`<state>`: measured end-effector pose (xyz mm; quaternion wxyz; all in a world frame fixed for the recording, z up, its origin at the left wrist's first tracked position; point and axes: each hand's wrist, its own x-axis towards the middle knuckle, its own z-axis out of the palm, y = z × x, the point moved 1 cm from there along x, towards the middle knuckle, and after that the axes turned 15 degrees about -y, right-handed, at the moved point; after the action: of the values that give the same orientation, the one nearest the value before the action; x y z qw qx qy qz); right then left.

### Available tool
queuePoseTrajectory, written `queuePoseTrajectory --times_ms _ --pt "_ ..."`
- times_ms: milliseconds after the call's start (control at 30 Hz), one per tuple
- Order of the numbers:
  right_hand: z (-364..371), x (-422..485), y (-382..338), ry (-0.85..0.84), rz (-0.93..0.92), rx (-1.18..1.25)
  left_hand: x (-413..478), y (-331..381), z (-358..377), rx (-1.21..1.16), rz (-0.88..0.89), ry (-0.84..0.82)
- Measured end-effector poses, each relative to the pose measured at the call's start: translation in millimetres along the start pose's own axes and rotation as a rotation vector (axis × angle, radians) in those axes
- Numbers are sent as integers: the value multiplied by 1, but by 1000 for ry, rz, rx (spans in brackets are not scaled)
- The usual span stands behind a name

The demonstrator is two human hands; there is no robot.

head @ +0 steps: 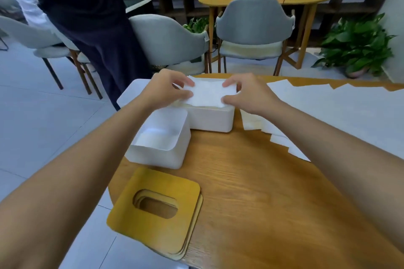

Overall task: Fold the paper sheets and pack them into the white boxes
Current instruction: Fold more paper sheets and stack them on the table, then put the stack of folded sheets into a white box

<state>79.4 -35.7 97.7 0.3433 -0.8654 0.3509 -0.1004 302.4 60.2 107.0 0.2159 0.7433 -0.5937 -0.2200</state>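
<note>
Presently, folded paper (207,94) pinched at both ends by left hand (168,89) and right hand (247,95) over farther white box (212,120).

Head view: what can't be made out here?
- Far box: its inside is hidden in the head view by the folded paper, which the left hand and right hand pinch.
- Near box: white on white and blurred, so it is unclear whether paper lies inside.
- Loose sheets: cut off by the right edge, so the count is unknown.
- Wooden lids: stacked, edges blurred, count unclear.
</note>
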Motion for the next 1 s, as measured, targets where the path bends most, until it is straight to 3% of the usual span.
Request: queuePoseTrajectory --times_ms 233,467,600,833,1000 --pt "7 29 -5 -140 85 -413 27 8 6 516 12 -160" --pt "9 39 -6 -117 133 -684 34 4 10 618 44 -208" --pt "3 43 -7 -155 92 -686 36 -1 7 647 76 -246" --pt "10 51 -10 -320 187 -660 44 -2 16 646 28 -347" --pt "1 31 -10 -233 124 -578 34 16 11 718 50 -254"
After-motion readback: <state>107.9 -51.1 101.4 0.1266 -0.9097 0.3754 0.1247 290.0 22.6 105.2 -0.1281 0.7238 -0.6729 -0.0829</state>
